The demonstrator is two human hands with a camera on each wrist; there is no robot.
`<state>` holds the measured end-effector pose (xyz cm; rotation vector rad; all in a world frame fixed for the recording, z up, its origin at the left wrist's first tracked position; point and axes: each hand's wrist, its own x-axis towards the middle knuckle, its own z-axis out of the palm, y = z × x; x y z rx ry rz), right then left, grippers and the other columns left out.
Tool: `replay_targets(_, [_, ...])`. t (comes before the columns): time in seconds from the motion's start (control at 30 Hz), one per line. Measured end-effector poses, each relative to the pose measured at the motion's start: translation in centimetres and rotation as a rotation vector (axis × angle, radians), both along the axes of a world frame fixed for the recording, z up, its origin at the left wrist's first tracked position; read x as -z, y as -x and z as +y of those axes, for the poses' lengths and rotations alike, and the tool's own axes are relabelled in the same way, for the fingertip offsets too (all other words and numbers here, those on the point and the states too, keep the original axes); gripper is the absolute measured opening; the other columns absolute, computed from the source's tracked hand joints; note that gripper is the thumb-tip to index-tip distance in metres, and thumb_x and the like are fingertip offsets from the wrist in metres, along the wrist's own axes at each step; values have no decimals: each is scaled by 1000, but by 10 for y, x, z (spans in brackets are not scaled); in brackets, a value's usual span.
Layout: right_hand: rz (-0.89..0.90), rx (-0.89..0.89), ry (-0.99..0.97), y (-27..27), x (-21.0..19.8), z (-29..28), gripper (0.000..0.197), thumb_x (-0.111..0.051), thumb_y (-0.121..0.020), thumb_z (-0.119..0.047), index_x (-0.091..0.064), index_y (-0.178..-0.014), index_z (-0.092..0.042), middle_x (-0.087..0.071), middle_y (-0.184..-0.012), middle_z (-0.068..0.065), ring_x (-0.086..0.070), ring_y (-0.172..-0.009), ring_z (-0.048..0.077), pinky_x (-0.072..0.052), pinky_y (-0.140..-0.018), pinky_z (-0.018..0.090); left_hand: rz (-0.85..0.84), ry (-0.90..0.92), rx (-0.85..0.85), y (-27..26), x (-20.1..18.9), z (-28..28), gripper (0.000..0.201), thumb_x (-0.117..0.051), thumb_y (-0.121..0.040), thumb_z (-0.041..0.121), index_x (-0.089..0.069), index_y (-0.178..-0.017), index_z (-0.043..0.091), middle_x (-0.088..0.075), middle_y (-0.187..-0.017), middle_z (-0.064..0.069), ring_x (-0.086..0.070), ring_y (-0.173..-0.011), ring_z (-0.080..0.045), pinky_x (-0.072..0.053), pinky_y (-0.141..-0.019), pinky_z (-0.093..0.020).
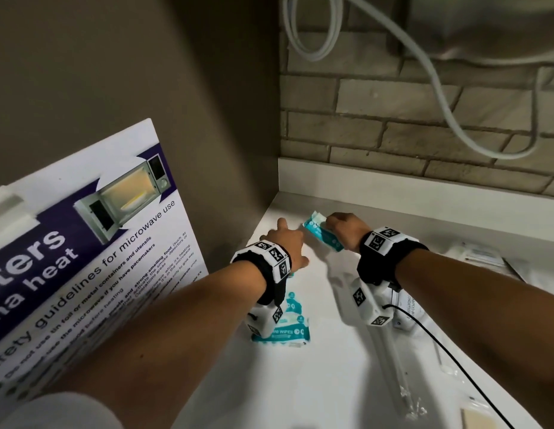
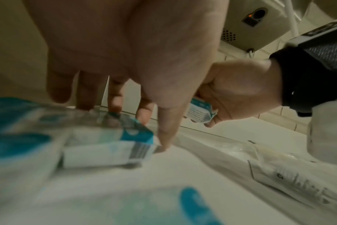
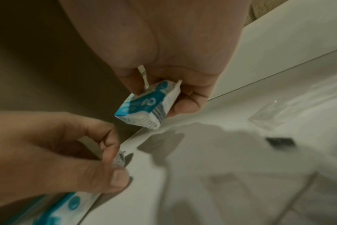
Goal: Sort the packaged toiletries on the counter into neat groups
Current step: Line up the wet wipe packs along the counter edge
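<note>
Nearest my head camera are both forearms, reaching to the far left corner of the white bench (image 1: 300, 382); under the left wrist lies a flat teal pack of mini wipes (image 1: 292, 331), and further right sit clear wrapped sachets (image 1: 405, 308), well apart from the teal things.

My right hand (image 1: 343, 229) holds a small teal-and-white packet (image 1: 323, 235) off the bench, thumb on one side and curled fingers (image 3: 131, 82) on the other; the right wrist view shows it tilted, one corner pointing down at the surface. My left hand (image 1: 288, 246) is down on a second teal packet (image 2: 110, 153) lying on the bench; its fingers are bent onto the packet's far edge and the thumb (image 2: 166, 137) rests beside its barcoded end; I judge that a light pinch, though the blur leaves me unsure.

I read this as gathering the teal packets into one group by the wall. Risks as I see them: the lifted packet is gripped only at its upper end, so it could twist out and land skewed; setting it down too close could nudge the lower packet out of line; my left wrist rig hangs over the wipes and could drag them.
</note>
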<state>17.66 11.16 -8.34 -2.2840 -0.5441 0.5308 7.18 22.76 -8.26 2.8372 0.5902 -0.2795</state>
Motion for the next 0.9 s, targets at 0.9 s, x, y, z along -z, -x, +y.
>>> replay_targets(0.9, [-383, -438, 421, 25, 1, 9, 57, -73, -75, -46, -60, -128, -31, -55, -123, 3, -45, -116, 25, -46, -97, 38, 193, -102, 131, 36, -15, 33, 49, -56, -89, 11, -51, -137, 11, -49, -139, -12, -50, -126, -27, -44, -104, -35])
